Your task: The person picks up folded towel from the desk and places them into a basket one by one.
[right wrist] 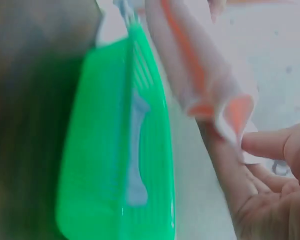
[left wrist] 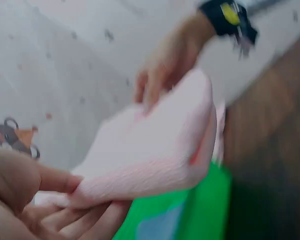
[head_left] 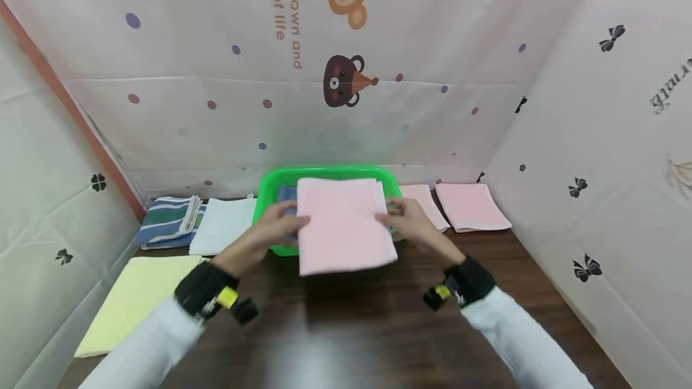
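Note:
A folded pink towel [head_left: 343,227] hangs in the air in front of a green basket [head_left: 324,171], covering part of it in the head view. My left hand [head_left: 277,225] pinches the towel's left edge, thumb on top and fingers beneath, as the left wrist view shows. On the opposite edge, my right hand [head_left: 409,218] pinches the towel between thumb and fingers [right wrist: 265,145]. Several folded layers show at the towel's end in the right wrist view. Inside the basket lies a blue cloth [head_left: 286,193], mostly hidden behind the towel.
Left of the basket lie a striped blue-green towel [head_left: 170,221], a white towel [head_left: 223,224] and a yellow towel [head_left: 142,293]. On the right are a folded pink cloth [head_left: 469,206] and another pink cloth [head_left: 424,200]. Printed curtains enclose the dark wooden table [head_left: 346,341].

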The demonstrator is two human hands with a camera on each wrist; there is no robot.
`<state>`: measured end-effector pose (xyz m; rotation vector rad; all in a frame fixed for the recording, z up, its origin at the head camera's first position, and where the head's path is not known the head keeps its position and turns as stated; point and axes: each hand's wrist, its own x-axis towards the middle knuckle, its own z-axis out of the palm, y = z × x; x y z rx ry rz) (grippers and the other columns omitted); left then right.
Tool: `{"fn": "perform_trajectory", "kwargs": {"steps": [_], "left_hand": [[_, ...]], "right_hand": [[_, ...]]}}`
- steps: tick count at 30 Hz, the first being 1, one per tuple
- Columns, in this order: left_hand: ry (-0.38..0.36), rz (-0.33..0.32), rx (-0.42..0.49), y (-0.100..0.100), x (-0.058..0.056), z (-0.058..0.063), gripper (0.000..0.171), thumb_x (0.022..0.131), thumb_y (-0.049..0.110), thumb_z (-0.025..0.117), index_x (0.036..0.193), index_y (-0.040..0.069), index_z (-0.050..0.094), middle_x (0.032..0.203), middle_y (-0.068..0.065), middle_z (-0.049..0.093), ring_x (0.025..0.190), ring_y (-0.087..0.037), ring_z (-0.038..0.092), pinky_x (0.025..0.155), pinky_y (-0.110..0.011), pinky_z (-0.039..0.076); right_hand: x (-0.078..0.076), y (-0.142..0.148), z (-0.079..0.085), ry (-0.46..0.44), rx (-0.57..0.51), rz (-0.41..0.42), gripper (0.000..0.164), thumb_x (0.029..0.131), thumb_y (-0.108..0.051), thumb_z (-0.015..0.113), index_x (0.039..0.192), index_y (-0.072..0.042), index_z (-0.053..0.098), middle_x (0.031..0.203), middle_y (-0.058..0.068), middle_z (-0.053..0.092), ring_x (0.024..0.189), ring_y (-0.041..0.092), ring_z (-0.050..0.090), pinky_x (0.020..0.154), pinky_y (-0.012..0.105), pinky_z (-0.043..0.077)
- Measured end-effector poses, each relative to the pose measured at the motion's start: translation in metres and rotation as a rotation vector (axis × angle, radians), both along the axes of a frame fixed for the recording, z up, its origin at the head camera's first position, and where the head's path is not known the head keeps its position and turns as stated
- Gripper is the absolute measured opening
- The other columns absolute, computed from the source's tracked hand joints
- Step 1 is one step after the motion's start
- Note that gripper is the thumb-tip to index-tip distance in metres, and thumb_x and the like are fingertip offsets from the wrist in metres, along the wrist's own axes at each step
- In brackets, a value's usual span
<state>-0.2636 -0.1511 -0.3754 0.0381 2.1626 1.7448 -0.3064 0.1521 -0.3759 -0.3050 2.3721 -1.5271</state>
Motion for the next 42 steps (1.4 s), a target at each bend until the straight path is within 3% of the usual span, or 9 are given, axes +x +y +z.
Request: {"fn": "perform_trajectory", "kwargs": {"steps": [7,10,13,17,20,25,28,35,42], "left_hand": [[-0.052,-0.101,-0.039,0.019,-0.104,-0.004,0.063,0.103,0.005,0.053,0.161,0.007,0.029,0.143,-0.025,0.054,0.129,-0.04,0.059,0.107,-0.054,0.051],[-0.115,-0.067,-0.052,0.027,-0.131,-0.016,0.063,0.104,0.005,0.052,0.161,0.006,0.025,0.147,-0.025,0.051,0.134,-0.041,0.055,0.109,-0.051,0.05],[-0.158,-0.021,-0.049,0.03,-0.147,-0.028,0.064,0.104,0.004,0.052,0.162,0.004,0.023,0.149,-0.026,0.049,0.134,-0.04,0.055,0.105,-0.047,0.052],[-0.203,0.034,-0.032,0.029,-0.158,-0.042,0.066,0.105,0.003,0.052,0.163,0.007,0.021,0.151,-0.025,0.048,0.132,-0.038,0.055,0.101,-0.044,0.053],[-0.223,0.054,-0.015,0.027,-0.162,-0.05,0.066,0.105,0.003,0.051,0.163,0.009,0.022,0.151,-0.024,0.048,0.133,-0.039,0.054,0.107,-0.047,0.05],[-0.237,0.046,-0.002,0.034,-0.166,-0.062,0.067,0.104,0.001,0.053,0.163,0.006,0.022,0.15,-0.026,0.048,0.135,-0.041,0.054,0.111,-0.051,0.049],[-0.261,0.026,-0.046,0.039,-0.169,-0.07,0.064,0.103,0.001,0.056,0.16,0.004,0.027,0.144,-0.025,0.054,0.124,-0.038,0.062,0.105,-0.049,0.053],[-0.311,-0.054,-0.209,0.048,-0.178,-0.078,0.035,0.103,0.008,0.06,0.135,-0.004,0.056,0.119,-0.021,0.067,0.098,-0.03,0.07,0.089,-0.042,0.06],[-0.358,-0.225,-0.313,0.052,-0.17,-0.076,0.038,0.105,0.013,0.057,0.137,-0.007,0.056,0.139,-0.027,0.058,0.12,-0.036,0.065,0.092,-0.039,0.059]], "right_hand": [[-0.078,-0.01,0.011,-0.069,0.086,-0.145,0.03,0.104,-0.012,0.057,0.128,0.005,0.052,0.14,0.031,0.045,0.08,0.016,0.062,0.075,0.037,0.061],[-0.1,-0.016,0.003,-0.063,0.171,-0.201,0.011,0.102,-0.005,0.057,0.094,-0.002,0.051,0.119,0.025,0.049,0.075,0.018,0.057,0.073,0.038,0.057],[-0.114,-0.02,-0.006,-0.053,0.271,-0.244,0.038,0.1,0.0,0.059,0.071,-0.012,0.036,0.091,0.014,0.051,0.071,0.02,0.055,0.072,0.039,0.059],[-0.126,-0.024,-0.014,-0.066,0.324,-0.271,0.045,0.096,0.005,0.058,0.064,-0.013,0.033,0.082,0.01,0.051,0.066,0.02,0.052,0.067,0.038,0.059],[-0.135,-0.026,-0.018,-0.08,0.363,-0.253,0.039,0.094,0.009,0.056,0.066,-0.009,0.038,0.079,0.012,0.048,0.058,0.019,0.042,0.058,0.036,0.048],[-0.16,-0.018,-0.049,0.073,0.487,-0.203,0.041,0.088,0.009,0.053,0.064,-0.014,0.03,0.062,0.002,0.023,0.053,0.017,0.024,0.053,0.035,0.03],[-0.168,-0.018,-0.062,0.101,0.577,-0.165,0.044,0.09,0.007,0.051,0.059,-0.016,0.028,0.058,0.0,0.02,0.049,0.016,0.024,0.051,0.032,0.027],[-0.169,-0.029,-0.054,-0.002,0.783,-0.117,0.04,0.094,0.002,0.053,0.057,-0.01,0.044,0.056,0.004,0.033,0.051,0.018,0.03,0.051,0.031,0.03],[-0.228,-0.008,-0.147,0.024,0.799,-0.037,0.015,0.093,0.0,0.057,0.085,0.005,0.069,0.067,0.014,0.059,0.052,0.023,0.05,0.051,0.033,0.043]]}}
